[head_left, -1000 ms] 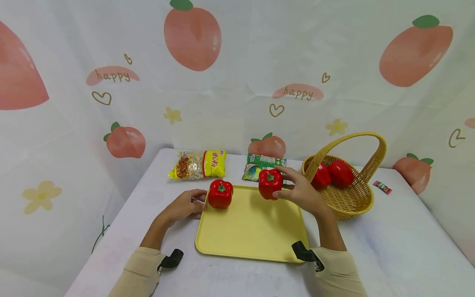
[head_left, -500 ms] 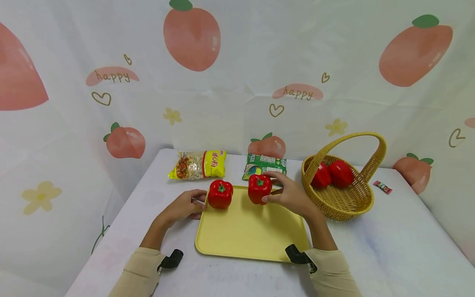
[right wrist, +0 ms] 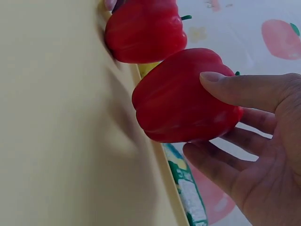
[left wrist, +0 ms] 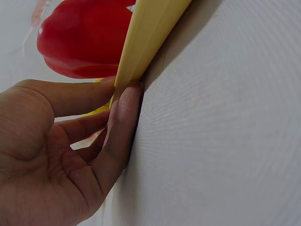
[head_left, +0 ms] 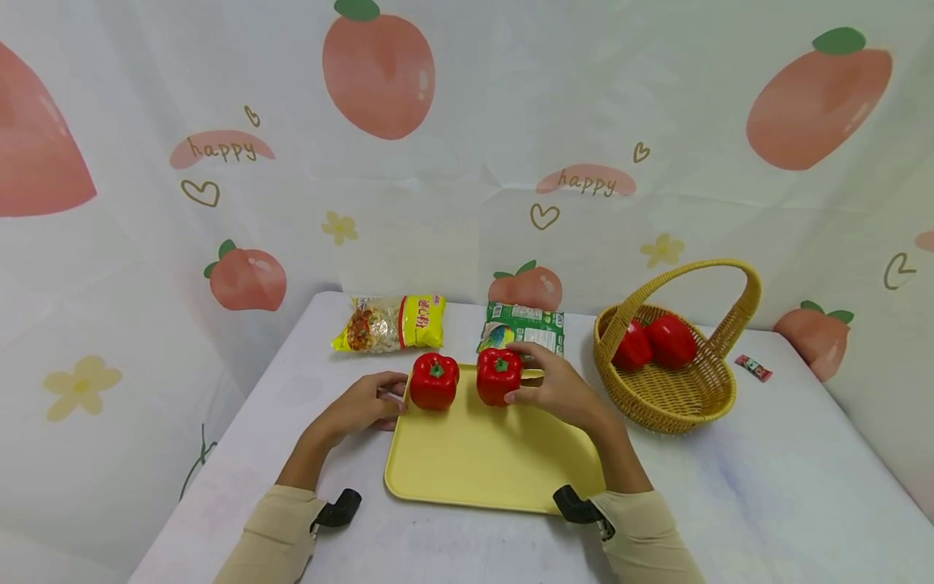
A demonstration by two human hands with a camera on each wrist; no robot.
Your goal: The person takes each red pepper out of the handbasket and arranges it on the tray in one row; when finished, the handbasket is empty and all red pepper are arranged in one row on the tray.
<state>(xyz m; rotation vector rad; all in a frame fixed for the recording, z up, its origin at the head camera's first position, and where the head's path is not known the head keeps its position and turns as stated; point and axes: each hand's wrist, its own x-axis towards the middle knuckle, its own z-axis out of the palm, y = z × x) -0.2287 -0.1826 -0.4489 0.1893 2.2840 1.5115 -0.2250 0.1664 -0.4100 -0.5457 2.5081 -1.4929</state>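
The right hand (head_left: 558,393) held a shiny red pepper (head_left: 499,377), with the thumb on one side and the fingers round the other. The pepper was up over the far part of the yellow tray (head_left: 496,462), its green stem on top. A bit of air seemed to show under it. The left hand (head_left: 365,401) pinched the tray's left edge, down by the tabletop (head_left: 438,543). The other pepper (head_left: 434,383) sat in the tray's far left corner, close to that hand.

The held pepper looked like a toy, so it was likely light and stiff, and not easy to break. Its smooth skin might have been slippery. The fat sides seemed the best place to hold it; the stem looked too small.
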